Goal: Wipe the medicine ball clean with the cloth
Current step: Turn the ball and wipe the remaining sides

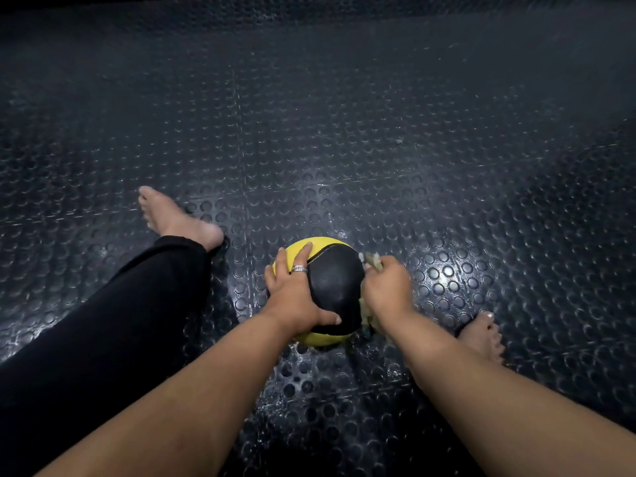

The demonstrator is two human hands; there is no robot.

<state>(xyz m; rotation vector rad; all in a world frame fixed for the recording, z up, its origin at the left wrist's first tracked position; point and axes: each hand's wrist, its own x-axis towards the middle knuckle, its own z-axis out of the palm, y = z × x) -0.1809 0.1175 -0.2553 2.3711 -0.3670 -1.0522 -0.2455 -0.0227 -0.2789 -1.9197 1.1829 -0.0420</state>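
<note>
Nearest the camera, two bare forearms reach forward and down to a medicine ball (330, 284) resting on the floor (378, 132), a dark rubber mat covered in raised round studs. The ball sits between the person's spread legs, a placement that probably helps to pen it in while it is worked on.

The left hand (296, 297) lies spread over the ball's left side, fingers straight over the yellow panel and thumb stretched across the near edge of the black panel. It grasps nothing; it presses flat, apparently to stop the ball from rolling under the rubbing. A ring (299, 269) shows on one finger.

The right hand (387, 287) is clenched around a pale, bunched cloth (373, 261), held against the ball's right side. Cloth pokes out above the fingers and hangs below the wrist. The hand looks slightly blurred, which suggests it is mid-stroke, so the wiping seems to be under way on the right flank.

Just right of that hand a bare right foot (481, 335) rests on the floor. Farther off on the left, a leg in dark trousers (120, 304) ends in the bare left foot (175, 215).

Beyond lies only studded floor, with a small speck (399, 141) on it far off.
</note>
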